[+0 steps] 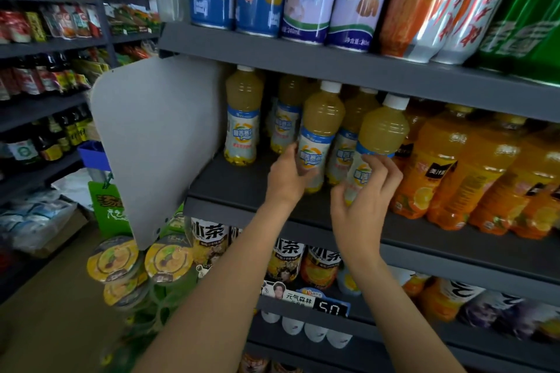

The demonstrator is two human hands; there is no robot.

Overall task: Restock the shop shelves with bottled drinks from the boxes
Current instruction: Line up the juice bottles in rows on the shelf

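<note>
The left hand (pixel 288 172) is wrapped round the lower label of one pale-yellow juice bottle (pixel 318 136) and the right hand (pixel 363 191) has its grip curled about a second bottle (pixel 378 136); both stand near the front of the middle shelf (pixel 242 188), beside several already placed; bare shelf to the left suggests restocking is partway; no box is visible, so what remains is unclear.

Dim, flat light is falling on the shelf (pixel 303 68); below it shadows are deepening, edges are bending and corners are blurring.
</note>
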